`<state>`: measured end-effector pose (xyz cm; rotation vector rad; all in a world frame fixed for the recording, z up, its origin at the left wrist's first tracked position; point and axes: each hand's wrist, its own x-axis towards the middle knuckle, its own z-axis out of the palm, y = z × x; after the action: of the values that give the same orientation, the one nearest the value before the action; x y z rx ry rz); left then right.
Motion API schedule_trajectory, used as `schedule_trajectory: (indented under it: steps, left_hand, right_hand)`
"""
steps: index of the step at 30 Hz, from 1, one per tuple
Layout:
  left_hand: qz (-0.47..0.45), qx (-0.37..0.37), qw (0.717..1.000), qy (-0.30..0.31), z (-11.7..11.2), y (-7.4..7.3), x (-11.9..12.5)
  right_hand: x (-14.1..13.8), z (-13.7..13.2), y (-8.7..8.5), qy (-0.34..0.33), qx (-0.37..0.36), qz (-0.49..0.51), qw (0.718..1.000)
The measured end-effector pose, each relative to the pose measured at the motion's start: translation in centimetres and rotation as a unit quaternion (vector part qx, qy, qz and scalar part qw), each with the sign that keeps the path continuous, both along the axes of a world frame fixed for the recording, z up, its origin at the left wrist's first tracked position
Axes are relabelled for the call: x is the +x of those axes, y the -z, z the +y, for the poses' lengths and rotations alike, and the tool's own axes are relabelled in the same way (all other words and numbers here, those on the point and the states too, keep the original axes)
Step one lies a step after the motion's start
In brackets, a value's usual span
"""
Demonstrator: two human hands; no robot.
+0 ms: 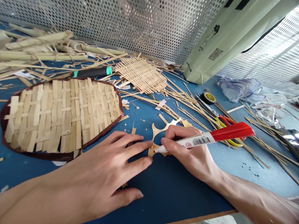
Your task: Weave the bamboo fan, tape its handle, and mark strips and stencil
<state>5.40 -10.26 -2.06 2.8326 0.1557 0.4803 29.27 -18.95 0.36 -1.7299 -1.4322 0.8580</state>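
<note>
Blue tabletop [177,189]: right hand [184,152] grips a red marker [210,138], left hand [98,168] spreads open.

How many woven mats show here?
2: a dark-edged, sole-shaped bamboo mat at left, and an unedged one among the strips at back. More could hide beneath the strips.
</note>
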Motion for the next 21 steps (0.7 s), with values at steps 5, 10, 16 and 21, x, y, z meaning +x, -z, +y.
schedule_trajectory:
  steps: [5,10,16,21]
  left_hand:
    - [-0.001,0.002,1.0,0.0,0.05,-0.17,-0.06]
    - [-0.005,0.0,1.0,-0.004,0.02,-0.28,-0.06]
    - [-0.004,0.004,1.0,-0.003,-0.11,0.02,-0.3]
    - [0.002,0.006,1.0,-0.007,-0.04,-0.08,-0.18]
  right_hand:
    - [-0.01,0.03,-0.1,-0.004,0.007,-0.005,1.0]
    - [0.06,0.0,-0.18,-0.002,0.005,-0.011,1.0]
    - [0.05,-0.05,-0.08,0.0,0.004,-0.006,1.0]
    - [-0.02,0.02,-0.14,0.008,0.0,-0.005,1.0]
